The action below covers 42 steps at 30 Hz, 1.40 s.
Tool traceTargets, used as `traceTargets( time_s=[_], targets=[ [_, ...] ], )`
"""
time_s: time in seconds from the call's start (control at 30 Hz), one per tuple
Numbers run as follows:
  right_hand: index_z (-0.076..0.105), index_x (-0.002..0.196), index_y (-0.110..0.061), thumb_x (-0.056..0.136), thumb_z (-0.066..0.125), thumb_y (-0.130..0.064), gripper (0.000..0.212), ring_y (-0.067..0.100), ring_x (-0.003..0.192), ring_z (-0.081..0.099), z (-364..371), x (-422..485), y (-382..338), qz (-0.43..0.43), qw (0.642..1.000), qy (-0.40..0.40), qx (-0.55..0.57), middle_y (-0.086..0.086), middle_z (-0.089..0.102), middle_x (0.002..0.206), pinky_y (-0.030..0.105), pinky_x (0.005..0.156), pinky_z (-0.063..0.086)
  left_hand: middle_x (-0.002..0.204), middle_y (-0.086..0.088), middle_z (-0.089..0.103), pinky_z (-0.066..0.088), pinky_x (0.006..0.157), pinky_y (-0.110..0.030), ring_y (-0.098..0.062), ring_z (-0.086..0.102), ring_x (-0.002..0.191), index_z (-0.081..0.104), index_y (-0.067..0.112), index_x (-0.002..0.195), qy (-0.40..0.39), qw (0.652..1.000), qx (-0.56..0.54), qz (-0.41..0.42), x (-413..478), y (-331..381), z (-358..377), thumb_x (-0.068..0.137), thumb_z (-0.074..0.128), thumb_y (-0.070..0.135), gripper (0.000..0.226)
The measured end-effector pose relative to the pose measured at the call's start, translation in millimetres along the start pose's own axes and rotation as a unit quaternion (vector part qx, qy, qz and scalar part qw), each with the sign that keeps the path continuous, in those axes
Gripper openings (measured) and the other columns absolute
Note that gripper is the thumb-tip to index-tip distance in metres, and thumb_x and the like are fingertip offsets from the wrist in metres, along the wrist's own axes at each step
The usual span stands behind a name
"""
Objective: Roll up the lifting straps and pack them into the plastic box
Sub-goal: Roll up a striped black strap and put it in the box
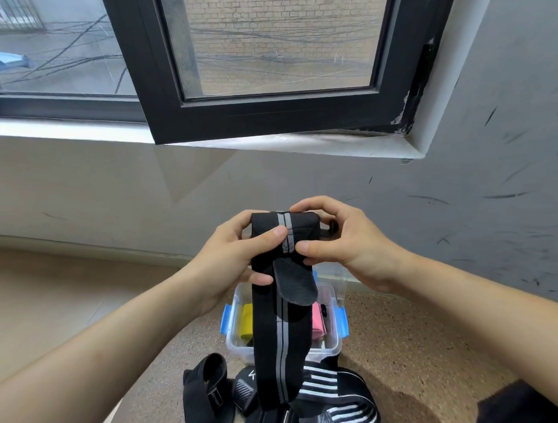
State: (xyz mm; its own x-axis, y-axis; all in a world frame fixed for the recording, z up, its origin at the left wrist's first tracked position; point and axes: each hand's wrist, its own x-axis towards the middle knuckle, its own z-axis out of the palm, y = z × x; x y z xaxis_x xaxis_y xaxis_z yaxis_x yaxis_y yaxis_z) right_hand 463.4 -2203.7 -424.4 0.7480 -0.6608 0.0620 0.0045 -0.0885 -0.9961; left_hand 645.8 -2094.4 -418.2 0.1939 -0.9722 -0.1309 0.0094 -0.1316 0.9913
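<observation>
Now, at centre frame, my left hand (228,261) pinches the started roll of the black strap (267,314) and my right hand (349,240) grips its other side. I should wind with level edges and a taut tail, above the box (333,346) at lower centre.
</observation>
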Motion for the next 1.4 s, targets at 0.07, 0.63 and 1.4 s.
traceTargets(
  time_s=[0.07, 0.63, 1.4],
  targets=[
    [0.063, 0.126, -0.018, 0.083, 0.078, -0.001, 0.049, 0.023, 0.100, 0.072, -1.1, 0.4, -2.8, 0.022, 1.000, 0.006, 0.019, 0.013, 0.066, 0.120, 0.035, 0.076, 0.060, 0.099, -0.001, 0.077, 0.056, 0.056, -0.024, -0.012, 0.074, 0.087, 0.066, 0.024, 0.122, -0.005, 1.000, -0.001, 0.008, 0.5, -0.4, -1.0, 0.093, 0.072, 0.026, 0.030],
    [0.064, 0.126, -0.003, 0.093, 0.067, -0.006, 0.033, 0.025, 0.096, 0.073, -3.6, -1.4, -6.1, 0.046, 0.992, -0.010, 0.117, 0.012, 0.073, 0.110, 0.029, 0.074, 0.059, 0.108, 0.000, 0.077, 0.052, 0.055, -0.026, -0.017, 0.074, 0.093, 0.062, 0.031, 0.127, -0.002, 1.000, 0.006, 0.017, 2.6, 0.3, 2.9, 0.087, 0.081, 0.022, 0.046],
    [0.066, 0.126, -0.020, 0.095, 0.064, -0.039, 0.036, 0.027, 0.092, 0.074, -5.5, -1.6, -9.7, 0.103, 0.992, -0.035, 0.067, 0.002, 0.072, 0.105, 0.035, 0.068, 0.062, 0.100, -0.004, 0.077, 0.050, 0.053, -0.021, -0.016, 0.075, 0.085, 0.064, 0.023, 0.127, 0.022, 0.999, -0.032, 0.033, 2.8, 0.6, 7.1, 0.088, 0.076, 0.019, 0.040]
  ],
)
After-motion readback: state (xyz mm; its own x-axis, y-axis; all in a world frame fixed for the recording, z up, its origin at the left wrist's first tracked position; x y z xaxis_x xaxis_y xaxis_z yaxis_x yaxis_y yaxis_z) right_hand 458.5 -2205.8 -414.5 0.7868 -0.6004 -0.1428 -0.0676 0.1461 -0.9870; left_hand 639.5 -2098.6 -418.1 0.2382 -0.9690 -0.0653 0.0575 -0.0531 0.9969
